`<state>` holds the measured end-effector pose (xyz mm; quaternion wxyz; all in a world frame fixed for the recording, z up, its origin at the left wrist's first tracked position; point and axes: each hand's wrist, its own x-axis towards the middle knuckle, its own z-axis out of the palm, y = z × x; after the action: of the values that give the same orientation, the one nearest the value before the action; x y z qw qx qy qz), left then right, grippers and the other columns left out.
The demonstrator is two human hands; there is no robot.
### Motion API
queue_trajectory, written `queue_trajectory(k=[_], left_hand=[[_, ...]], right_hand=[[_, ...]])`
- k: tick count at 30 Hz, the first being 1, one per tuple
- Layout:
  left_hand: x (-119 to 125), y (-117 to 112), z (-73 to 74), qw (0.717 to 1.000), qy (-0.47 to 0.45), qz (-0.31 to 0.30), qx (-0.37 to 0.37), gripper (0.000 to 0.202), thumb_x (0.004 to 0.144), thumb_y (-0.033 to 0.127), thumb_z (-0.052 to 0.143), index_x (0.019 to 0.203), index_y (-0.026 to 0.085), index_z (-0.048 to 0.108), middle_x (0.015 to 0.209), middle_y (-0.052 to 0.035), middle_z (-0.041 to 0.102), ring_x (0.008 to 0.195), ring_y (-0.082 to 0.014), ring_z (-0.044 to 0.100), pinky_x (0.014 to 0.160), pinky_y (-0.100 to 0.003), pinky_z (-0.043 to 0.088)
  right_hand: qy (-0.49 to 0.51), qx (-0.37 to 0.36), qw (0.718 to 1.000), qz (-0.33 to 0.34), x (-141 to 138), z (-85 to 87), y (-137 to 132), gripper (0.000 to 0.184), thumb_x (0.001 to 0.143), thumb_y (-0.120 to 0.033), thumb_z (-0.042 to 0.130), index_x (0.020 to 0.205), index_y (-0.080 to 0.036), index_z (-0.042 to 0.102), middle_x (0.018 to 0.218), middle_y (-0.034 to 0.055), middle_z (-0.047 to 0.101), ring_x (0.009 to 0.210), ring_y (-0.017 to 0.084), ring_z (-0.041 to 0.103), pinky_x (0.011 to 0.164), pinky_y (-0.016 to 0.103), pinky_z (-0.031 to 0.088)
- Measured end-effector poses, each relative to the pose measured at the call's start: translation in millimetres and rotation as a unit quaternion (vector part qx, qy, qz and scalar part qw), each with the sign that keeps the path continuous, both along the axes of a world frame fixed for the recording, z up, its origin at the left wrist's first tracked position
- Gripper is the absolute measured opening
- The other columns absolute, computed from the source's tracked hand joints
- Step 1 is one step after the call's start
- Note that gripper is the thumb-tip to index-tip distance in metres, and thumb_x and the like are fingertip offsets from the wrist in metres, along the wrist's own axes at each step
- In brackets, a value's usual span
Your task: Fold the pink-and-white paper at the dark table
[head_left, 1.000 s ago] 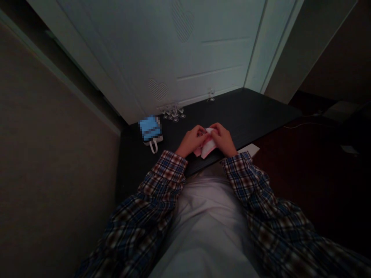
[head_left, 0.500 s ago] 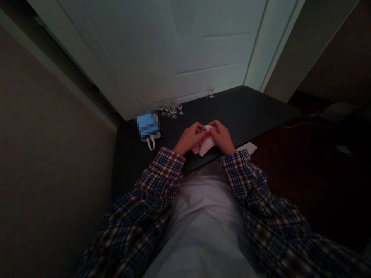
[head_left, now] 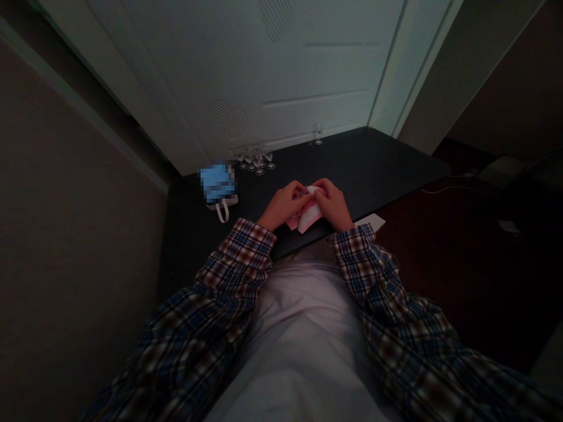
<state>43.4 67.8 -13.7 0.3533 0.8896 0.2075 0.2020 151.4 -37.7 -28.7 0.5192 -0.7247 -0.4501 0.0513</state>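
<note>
Both hands meet over the dark table, close to its front edge. Between them is a pink and white cloth (head_left: 310, 218), bunched at the top with its corners hanging down. My left hand (head_left: 284, 205) is closed on the cloth's left side, thumb and fingers pinching inward. From the other side my right hand (head_left: 333, 203) grips it with bent fingers. Something small may be inside the folds near my left fingertips, but it is too dark and covered to make out.
Several small stemmed glasses (head_left: 259, 161) stand grouped by the white panelled door (head_left: 325, 76). A single stemmed glass (head_left: 318, 135) is farther right. At the left of the dark table (head_left: 387, 158) lies a blurred blue item (head_left: 219, 183) with a white loop. A white flat piece (head_left: 372, 223) shows beside the front edge.
The whole view has shifted slightly, so everything sits a little higher and more to the left. Both hands keep hold of the cloth, with barely any change in the fingers.
</note>
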Motion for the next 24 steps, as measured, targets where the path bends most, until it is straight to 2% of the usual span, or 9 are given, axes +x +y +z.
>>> queue_trajectory(k=[24], left_hand=[[-0.9, -4.8, 6.2, 0.998, 0.018, 0.008, 0.056, 0.026, 0.081, 0.038, 0.05, 0.093, 0.016, 0.056, 0.089, -0.0034, 0.065, 0.08, -0.0136, 0.059, 0.068, -0.021, 0.042]], right_hand=[[-0.021, -0.009, 1.0, 0.004, 1.5, -0.2, 0.6, 0.022, 0.078, -0.025, 0.036, 0.09, -0.019, 0.054, 0.089, 0.0019, 0.061, 0.08, 0.012, 0.053, 0.071, 0.024, 0.038]])
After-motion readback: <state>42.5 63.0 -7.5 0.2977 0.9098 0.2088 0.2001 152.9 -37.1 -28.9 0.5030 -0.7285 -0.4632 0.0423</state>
